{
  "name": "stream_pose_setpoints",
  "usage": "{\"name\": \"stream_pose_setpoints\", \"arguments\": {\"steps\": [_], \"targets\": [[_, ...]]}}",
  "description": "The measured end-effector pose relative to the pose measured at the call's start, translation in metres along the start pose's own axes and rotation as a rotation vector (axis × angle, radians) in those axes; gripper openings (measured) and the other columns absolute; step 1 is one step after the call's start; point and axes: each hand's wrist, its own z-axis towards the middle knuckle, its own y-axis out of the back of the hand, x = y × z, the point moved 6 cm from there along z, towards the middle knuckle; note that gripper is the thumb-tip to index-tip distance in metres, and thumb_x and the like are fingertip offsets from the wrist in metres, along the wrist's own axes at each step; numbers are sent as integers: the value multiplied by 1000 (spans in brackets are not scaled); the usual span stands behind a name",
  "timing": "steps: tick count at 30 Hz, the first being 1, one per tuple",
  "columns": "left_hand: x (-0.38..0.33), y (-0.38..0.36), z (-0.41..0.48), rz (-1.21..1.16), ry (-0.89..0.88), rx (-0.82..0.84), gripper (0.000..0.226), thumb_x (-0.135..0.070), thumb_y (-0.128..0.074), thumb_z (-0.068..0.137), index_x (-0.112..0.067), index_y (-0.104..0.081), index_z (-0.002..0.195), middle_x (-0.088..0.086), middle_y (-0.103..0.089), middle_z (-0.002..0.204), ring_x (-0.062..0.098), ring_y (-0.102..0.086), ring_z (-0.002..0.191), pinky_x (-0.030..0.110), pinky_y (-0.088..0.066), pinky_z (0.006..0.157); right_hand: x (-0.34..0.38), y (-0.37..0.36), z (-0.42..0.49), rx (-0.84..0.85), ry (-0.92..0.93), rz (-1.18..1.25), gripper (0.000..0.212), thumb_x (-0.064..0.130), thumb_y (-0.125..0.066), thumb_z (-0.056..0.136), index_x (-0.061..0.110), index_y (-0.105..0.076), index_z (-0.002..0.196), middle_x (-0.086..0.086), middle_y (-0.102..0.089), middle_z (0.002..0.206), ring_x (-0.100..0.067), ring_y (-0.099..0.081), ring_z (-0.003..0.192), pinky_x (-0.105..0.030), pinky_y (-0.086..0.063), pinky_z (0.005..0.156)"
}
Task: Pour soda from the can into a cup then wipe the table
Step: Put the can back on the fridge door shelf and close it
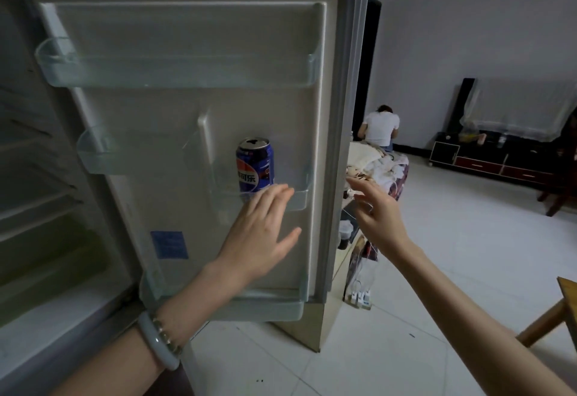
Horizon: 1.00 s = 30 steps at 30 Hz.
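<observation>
While the fridge door [187, 114] stands wide open, a person reaches toward the clear door shelf [299, 195] at its middle height. To an onlooker in the room, the left hand [262, 233] is spread flat with straight fingers, released and holding nothing, its fingertips at the shelf's front rail. The right hand [377, 211] hangs in the air past the door's outer edge, likewise loose and empty, touching neither door nor shelf. Behind the rail the blue soda can [254, 164] sits upright, the only thing on the door, just beyond the left fingertips and not yet grasped. A pale bangle [159, 345] circles the left wrist. No cup shows, and pouring has not begun. The likely trouble lies in the lift: the rail rises across the can's lower part, so a low or hurried grasp could catch its base on the plastic and tip it out. A jolted can would probably foam over when opened. With neither hand steadying the door, it may also swing against the reaching arm
</observation>
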Motion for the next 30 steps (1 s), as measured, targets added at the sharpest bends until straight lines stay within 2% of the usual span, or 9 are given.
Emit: {"name": "stream_pose_setpoints", "arguments": {"steps": [3, 7, 13, 16, 19, 21, 24, 27, 30], "targets": [[-12, -20, 5, 80, 41, 20, 65, -38, -52, 92, -9, -29, 146, 6, -31, 151, 19, -23, 142, 25, -8, 115, -28, -1, 5, -9, -5, 53, 55, -12, -49, 81, 8, -50, 132, -2, -54, 128, -13, -54, 111, -29, -46, 99], [-33, -40, 12, 92, 137, 4, 66, -39, -49, 93, -12, -25, 148, 4, -26, 154, 16, -18, 143, 26, -6, 116, -62, -9, 15, 79, -19, 98, 62, -8, -50, 81, 12, -42, 138, -4, -47, 139, -14, -43, 128, -25, -37, 105], [-63, -59, 10, 170, 252, -12, 65, -37, -50, 92, -11, -26, 147, 5, -27, 154, 18, -19, 143, 26, -2, 114, -93, -30, 23, 276, -27, 160, 66, -1, -50, 83, 13, -31, 145, -5, -35, 149, -15, -32, 137, -40, -32, 113], [-71, -66, 4, 212, 313, 9, 65, -38, -47, 94, -11, -23, 148, 5, -24, 155, 18, -16, 145, 26, 3, 115, -96, -39, 27, 356, -13, 246, 70, 0, -54, 82, 17, -28, 145, -4, -37, 147, -12, -34, 134, -38, -32, 112], [-79, -69, -3, 276, 359, 28, 65, -38, -47, 93, -10, -26, 147, 6, -26, 154, 19, -20, 144, 29, -1, 116, -100, -47, 32, 405, -60, 324, 78, -4, -56, 76, 18, -26, 145, -6, -38, 145, -13, -34, 132, -32, -30, 110], [-82, -67, -9, 305, 385, 37, 65, -39, -48, 93, -11, -26, 147, 5, -27, 154, 19, -21, 144, 30, -3, 117, -103, -53, 37, 426, -98, 357, 79, -2, -58, 77, 18, -24, 145, -7, -36, 147, -14, -34, 132, -36, -31, 111], [-86, -60, -20, 337, 417, 27, 65, -38, -50, 91, -10, -30, 146, 6, -33, 151, 20, -26, 142, 32, -7, 117, -108, -61, 41, 465, -162, 373, 82, 0, -59, 80, 10, -14, 148, -12, -26, 152, -23, -28, 139, -44, -28, 114], [-90, -53, -30, 365, 439, 22, 65, -37, -52, 91, -9, -30, 145, 6, -33, 151, 20, -26, 142, 32, -9, 118, -108, -63, 38, 474, -154, 348, 85, 1, -58, 82, 7, -7, 149, -13, -18, 156, -25, -19, 143, -44, -22, 116], [-94, -51, -38, 373, 458, 19, 65, -36, -54, 90, -9, -32, 145, 7, -34, 150, 21, -27, 142, 33, -10, 118, -105, -58, 31, 469, -116, 329, 87, 2, -60, 81, 5, -6, 149, -14, -17, 156, -25, -18, 143, -44, -20, 117]]}}
